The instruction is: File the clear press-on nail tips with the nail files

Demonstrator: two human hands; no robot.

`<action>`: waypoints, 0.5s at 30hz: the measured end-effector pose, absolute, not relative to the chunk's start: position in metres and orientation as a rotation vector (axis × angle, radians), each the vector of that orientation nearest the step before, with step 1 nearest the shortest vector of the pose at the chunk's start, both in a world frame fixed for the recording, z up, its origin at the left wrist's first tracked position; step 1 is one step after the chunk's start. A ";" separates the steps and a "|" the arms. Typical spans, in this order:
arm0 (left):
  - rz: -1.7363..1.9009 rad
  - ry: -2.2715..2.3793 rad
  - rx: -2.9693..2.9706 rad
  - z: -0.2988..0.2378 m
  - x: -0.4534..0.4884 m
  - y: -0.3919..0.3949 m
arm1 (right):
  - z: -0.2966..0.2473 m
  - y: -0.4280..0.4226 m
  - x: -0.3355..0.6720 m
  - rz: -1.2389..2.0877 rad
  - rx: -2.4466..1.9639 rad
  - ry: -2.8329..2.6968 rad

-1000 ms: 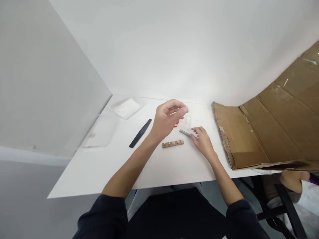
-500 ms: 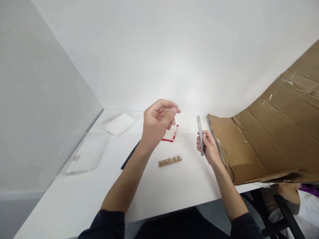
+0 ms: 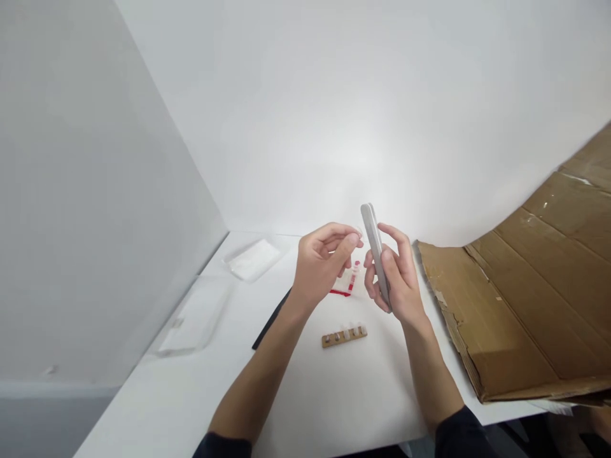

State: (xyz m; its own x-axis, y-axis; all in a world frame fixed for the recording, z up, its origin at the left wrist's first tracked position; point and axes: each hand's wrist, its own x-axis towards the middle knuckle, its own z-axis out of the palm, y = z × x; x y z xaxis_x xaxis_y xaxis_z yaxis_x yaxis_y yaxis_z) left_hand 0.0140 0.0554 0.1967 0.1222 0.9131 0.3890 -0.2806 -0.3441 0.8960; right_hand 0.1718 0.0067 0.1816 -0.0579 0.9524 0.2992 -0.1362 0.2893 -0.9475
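Mid-frame, the right hand is clamped on a grey nail file, held upright above the table. Beside it, the left hand pinches a small clear piece.

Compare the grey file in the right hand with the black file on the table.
The grey file is pale; the black file is dark. The grey file stands nearly upright in the right hand, off the table; the black file lies flat on it, untouched. The grey file shows almost whole; the left arm hides part of the black file. Both are long, slim strips.
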 end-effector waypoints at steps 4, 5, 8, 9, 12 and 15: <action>1.421 0.623 1.330 0.196 0.013 0.055 | 0.171 0.003 0.171 0.852 -0.863 -1.435; 1.408 0.613 1.324 0.196 0.013 0.055 | 0.170 0.003 0.171 0.781 -0.872 -1.470; 1.359 0.578 1.310 0.195 0.013 0.054 | 0.166 0.002 0.172 0.580 -0.936 -1.574; 1.335 0.563 1.310 0.194 0.013 0.054 | 0.166 0.002 0.173 0.505 -0.956 -1.610; 1.280 0.515 1.306 0.194 0.014 0.053 | 0.164 0.007 0.175 0.247 -0.947 -1.723; 1.281 0.495 1.284 0.194 0.017 0.050 | 0.162 0.016 0.179 0.044 -0.957 -1.738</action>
State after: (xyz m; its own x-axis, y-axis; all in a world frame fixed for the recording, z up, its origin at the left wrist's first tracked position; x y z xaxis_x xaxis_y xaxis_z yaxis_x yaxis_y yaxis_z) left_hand 0.0169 0.0499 0.1941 0.3036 0.8837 0.3563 -0.4141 -0.2144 0.8846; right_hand 0.1792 0.0160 0.1616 -0.0765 0.6123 0.7869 0.5719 0.6734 -0.4684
